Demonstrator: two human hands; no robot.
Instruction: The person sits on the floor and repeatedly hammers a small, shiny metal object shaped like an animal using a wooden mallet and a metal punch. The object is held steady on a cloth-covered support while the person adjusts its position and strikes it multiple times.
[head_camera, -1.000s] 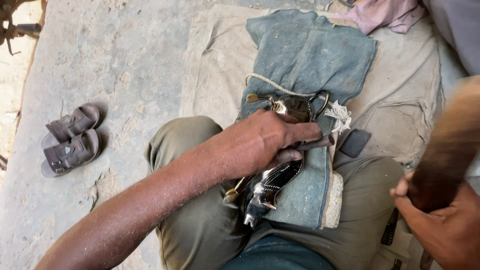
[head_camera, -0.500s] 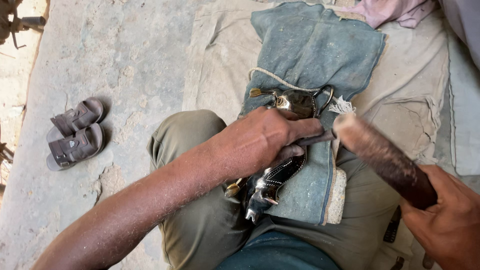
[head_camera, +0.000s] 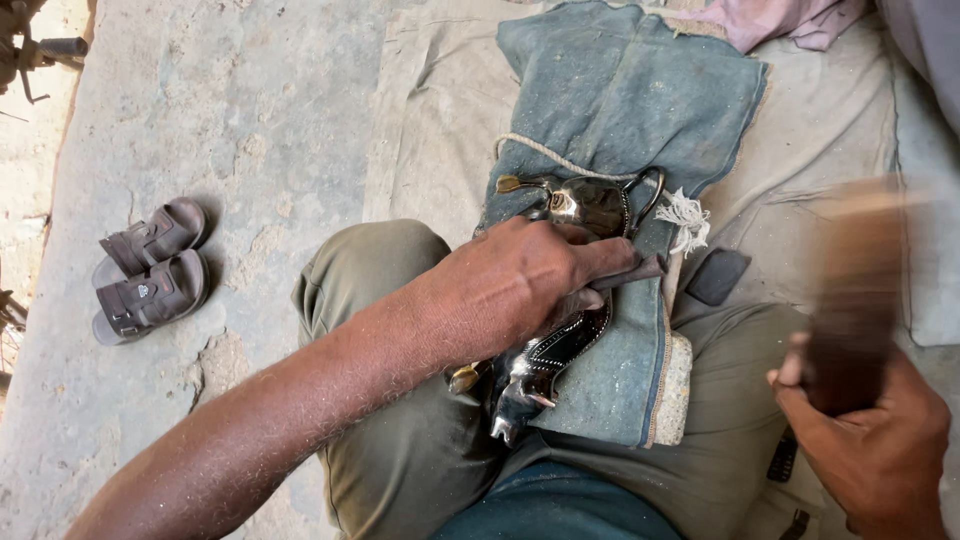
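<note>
Left hand (head_camera: 515, 285) pressed down, right hand (head_camera: 870, 440) clenched.

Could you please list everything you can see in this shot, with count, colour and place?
metal ornament: one, shiny silver and black, on the blue cloth over the lap
punch: one, dark, under the left fingers
blue cloth: one, faded blue, draped from the lap onto the mat
mat: one, beige, on the concrete floor
sandals: two, brown, on the floor at left
mallet: one, brown, blurred, raised at right
left hand: pressing on the ornament
right hand: gripping the mallet
</note>
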